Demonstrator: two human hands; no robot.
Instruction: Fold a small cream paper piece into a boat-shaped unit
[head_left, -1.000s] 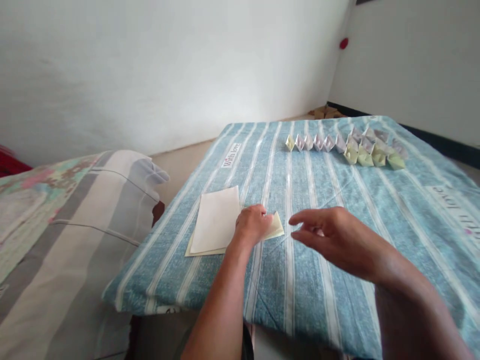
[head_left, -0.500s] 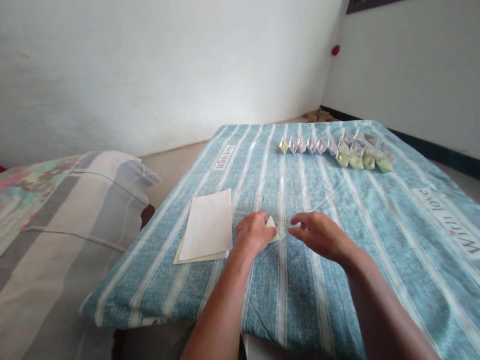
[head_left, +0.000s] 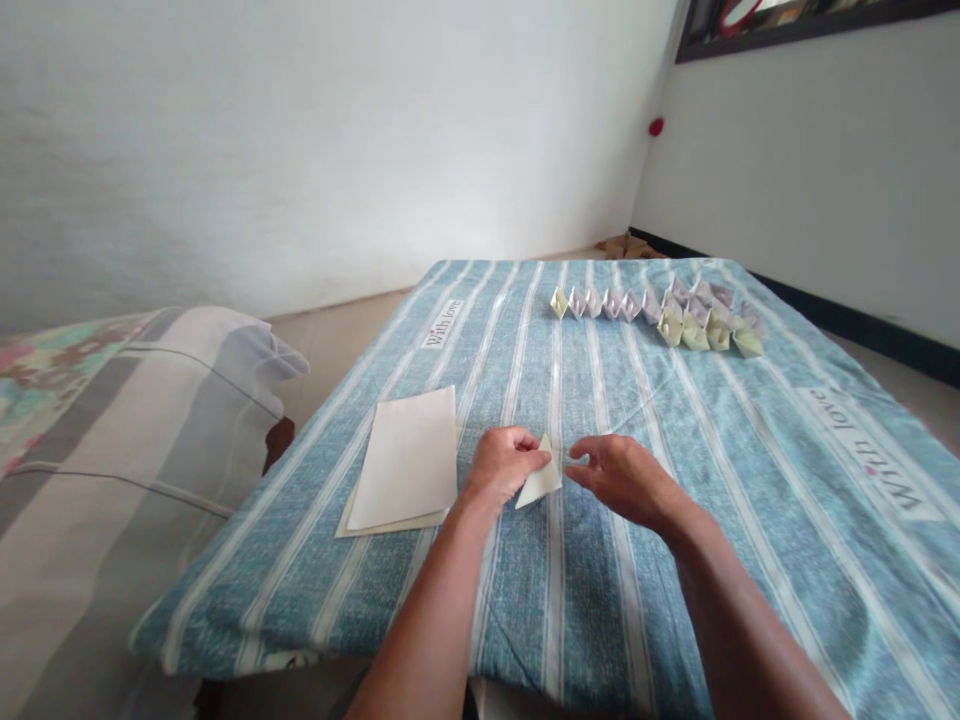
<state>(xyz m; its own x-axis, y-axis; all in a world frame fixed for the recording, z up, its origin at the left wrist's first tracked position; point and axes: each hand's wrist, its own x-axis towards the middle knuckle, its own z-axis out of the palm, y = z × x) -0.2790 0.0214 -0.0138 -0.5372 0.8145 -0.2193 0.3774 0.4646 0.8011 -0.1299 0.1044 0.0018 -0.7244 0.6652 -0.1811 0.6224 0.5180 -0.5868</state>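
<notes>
My left hand (head_left: 504,464) pinches a small folded piece of pale yellow paper (head_left: 541,482), a pointed triangle standing a little off the cloth. Just to its right, my right hand (head_left: 616,474) hovers with thumb and fingers apart, holding nothing and not touching the paper. Left of my hands lies a stack of flat paper sheets (head_left: 405,460), white on top with a pale yellow edge showing beneath. Farther back stand several folded paper boats (head_left: 611,303), whitish and pale yellow, in a row that widens into a cluster at the right.
A blue, white-striped tablecloth (head_left: 300,590) covers the table, with "With love" printed on it. A bed or seat with striped and floral cloth (head_left: 150,450) is close on the left. White walls (head_left: 337,140) rise behind, and a dark-framed window (head_left: 817,30) is at upper right.
The folded paper has turned and shows more of its face below my left hand. My right hand has come slightly closer to it. The view has tilted up and shifted right.
</notes>
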